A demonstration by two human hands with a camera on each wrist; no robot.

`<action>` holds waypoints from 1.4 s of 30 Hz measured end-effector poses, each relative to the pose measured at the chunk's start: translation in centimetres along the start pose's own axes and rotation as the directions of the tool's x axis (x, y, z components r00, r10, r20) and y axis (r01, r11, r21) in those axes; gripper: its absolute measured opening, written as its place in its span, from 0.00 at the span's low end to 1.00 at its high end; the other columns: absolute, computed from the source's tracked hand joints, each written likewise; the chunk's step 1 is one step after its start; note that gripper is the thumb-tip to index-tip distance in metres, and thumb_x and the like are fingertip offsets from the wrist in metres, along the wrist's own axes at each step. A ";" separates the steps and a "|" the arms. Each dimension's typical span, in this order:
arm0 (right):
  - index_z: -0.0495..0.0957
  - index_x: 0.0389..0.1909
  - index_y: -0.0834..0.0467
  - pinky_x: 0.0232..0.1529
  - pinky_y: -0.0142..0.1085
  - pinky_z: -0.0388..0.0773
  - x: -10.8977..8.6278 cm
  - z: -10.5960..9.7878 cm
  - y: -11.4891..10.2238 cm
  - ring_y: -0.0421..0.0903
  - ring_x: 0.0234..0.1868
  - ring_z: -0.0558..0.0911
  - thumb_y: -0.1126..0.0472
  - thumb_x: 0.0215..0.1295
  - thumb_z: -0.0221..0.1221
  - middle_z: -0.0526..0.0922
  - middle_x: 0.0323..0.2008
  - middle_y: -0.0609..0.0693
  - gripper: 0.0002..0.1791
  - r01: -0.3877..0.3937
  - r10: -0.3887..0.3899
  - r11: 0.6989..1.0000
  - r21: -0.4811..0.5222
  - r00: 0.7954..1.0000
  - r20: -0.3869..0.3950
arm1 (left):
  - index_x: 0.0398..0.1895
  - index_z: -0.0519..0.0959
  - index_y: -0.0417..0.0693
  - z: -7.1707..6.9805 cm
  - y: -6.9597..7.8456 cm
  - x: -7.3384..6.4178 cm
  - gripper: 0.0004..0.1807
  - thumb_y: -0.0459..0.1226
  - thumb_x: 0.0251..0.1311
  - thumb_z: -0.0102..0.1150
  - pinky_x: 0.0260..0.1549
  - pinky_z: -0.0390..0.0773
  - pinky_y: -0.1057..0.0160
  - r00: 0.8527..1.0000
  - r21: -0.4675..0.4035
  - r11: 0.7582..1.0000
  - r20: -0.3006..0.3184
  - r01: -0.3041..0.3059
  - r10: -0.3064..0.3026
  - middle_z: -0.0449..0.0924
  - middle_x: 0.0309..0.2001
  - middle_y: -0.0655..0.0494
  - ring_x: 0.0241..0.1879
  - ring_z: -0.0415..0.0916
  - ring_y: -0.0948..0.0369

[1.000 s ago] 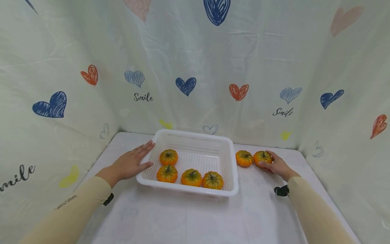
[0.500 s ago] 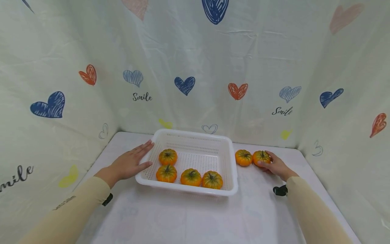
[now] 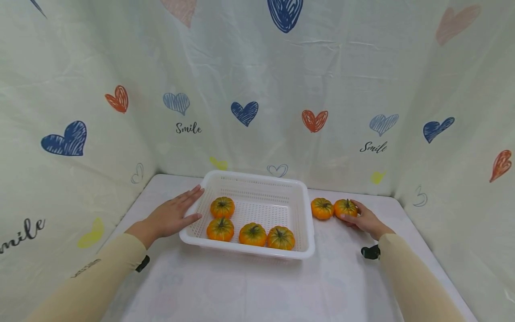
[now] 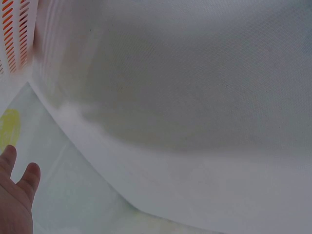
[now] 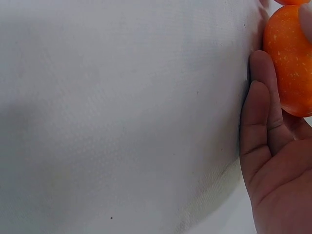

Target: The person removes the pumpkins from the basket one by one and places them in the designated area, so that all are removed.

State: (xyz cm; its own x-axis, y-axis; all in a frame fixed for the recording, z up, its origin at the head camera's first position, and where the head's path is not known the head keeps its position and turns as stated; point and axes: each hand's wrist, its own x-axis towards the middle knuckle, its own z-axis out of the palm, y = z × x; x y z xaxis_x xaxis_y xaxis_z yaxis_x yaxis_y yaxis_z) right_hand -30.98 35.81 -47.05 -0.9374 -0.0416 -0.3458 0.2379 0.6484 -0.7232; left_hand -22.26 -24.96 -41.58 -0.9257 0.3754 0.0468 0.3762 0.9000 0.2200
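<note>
In the head view a white perforated plastic basket stands on the table, with several small orange-green pumpkins inside, along its left and front sides. My left hand rests with straight fingers against the basket's left rim. To the right of the basket lie two more pumpkins side by side. The nearer-to-basket pumpkin is untouched. My right hand holds the outer pumpkin between thumb and fingers. The right wrist view shows that orange pumpkin against the fingers, low by the tabletop.
A white cloth covers the table. Pale curtains printed with hearts enclose its back and both sides. In the left wrist view the basket's slotted wall shows at the upper left.
Both hands, the basket and the pumpkins keep their places. Only a very slight shift of the head view is visible.
</note>
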 end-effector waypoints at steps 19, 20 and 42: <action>0.34 0.78 0.63 0.69 0.61 0.56 -0.1 0.2 0.2 0.67 0.62 0.63 0.35 0.61 0.64 0.43 0.73 0.76 0.64 -0.005 0.005 1.000 0.002 1.000 -0.014 | 0.80 0.51 0.48 -0.1 0.0 -0.1 0.42 0.59 0.71 0.46 0.67 0.58 0.38 1.000 -0.008 1.000 -0.007 -0.014 0.014 0.46 0.79 0.48 0.75 0.50 0.44; 0.34 0.78 0.63 0.69 0.60 0.57 -0.2 0.3 0.2 0.66 0.62 0.63 0.35 0.61 0.64 0.44 0.73 0.76 0.64 -0.006 0.006 1.000 0.002 1.000 -0.016 | 0.80 0.51 0.48 -0.1 0.0 -0.1 0.42 0.59 0.71 0.46 0.67 0.58 0.38 1.000 -0.009 1.000 -0.007 -0.013 0.013 0.46 0.79 0.48 0.75 0.50 0.44; 0.35 0.78 0.63 0.69 0.62 0.56 -0.2 0.3 0.1 0.66 0.61 0.64 0.33 0.59 0.64 0.50 0.70 0.75 0.64 -0.017 0.017 1.000 -0.009 1.000 -0.018 | 0.80 0.51 0.48 0.0 -0.1 0.0 0.43 0.60 0.71 0.46 0.67 0.58 0.38 1.000 -0.007 1.000 -0.016 -0.017 0.016 0.46 0.79 0.48 0.74 0.51 0.44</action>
State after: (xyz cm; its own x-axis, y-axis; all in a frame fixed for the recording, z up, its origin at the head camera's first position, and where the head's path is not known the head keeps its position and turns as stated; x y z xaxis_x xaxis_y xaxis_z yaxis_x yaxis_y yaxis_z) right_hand -30.74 35.68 -47.21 -0.9378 -0.0168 -0.3469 0.2515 0.6561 -0.7116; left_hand -22.24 -25.02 -41.63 -0.9199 0.3865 0.0662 0.3911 0.8921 0.2263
